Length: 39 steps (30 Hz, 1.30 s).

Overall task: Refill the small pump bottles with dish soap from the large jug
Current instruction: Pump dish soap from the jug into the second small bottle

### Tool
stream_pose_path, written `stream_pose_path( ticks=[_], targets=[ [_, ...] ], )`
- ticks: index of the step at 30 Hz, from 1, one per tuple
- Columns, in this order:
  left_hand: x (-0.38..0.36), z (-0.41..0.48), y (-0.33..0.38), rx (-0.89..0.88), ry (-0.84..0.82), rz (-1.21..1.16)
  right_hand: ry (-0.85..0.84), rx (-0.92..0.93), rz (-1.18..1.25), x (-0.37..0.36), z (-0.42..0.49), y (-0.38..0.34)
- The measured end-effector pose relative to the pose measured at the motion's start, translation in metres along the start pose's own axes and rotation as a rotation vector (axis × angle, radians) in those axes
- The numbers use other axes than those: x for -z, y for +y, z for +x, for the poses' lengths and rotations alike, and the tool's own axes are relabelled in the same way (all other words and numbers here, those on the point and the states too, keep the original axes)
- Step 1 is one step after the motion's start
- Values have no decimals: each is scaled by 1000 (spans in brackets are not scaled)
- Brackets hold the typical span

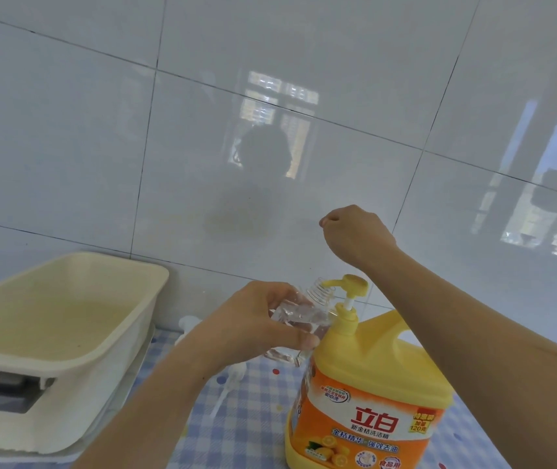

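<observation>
Basin: cream plastic basin at the left edge of the table, standing on a white base, its bottom bare and yellowish.
Table: blue and white checked cloth with coloured dots, running back to a wall of white tiles.
Loose pumps: white pump head lying on the cloth just behind the left wrist; a second white pump with its dip tube lying on the cloth below the left hand.
Left hand: left hand raised above the table, its grip wrapped around the body of the small bottle, thumb along the near side, fingers over the far side.
Small bottle: clear small bottle with no pump on it, tilted so that its threaded open mouth points up and to the right, right at the tip of the jug's nozzle; whether there is any soap inside it, I cannot tell.
Jug: large yellow jug with an orange label, upright near the front edge of the table, right of the small bottle; its yellow pump stands with the white stem showing.
Right hand: right hand held in the air above and behind the pump, not touching it, grip curled into a loose fist with nothing seen in it, forearm coming in from the right.
</observation>
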<state>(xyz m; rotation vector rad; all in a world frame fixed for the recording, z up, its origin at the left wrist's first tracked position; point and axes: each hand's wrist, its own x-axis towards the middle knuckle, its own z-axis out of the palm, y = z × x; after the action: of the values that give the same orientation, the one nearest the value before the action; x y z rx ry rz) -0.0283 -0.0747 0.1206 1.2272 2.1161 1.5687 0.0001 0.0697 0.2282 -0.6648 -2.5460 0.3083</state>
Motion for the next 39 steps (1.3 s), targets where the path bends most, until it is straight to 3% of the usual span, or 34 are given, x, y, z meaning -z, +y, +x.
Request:
stream_pose_path(
  ticks=[12,39],
  targets=[
    [-3,3,-2,-10,50,-25,-31,5,-19,-17,-4,10],
    [-4,-3,-1,109,-43,43,-142,-37,-72,-36,-19,14]
  ],
)
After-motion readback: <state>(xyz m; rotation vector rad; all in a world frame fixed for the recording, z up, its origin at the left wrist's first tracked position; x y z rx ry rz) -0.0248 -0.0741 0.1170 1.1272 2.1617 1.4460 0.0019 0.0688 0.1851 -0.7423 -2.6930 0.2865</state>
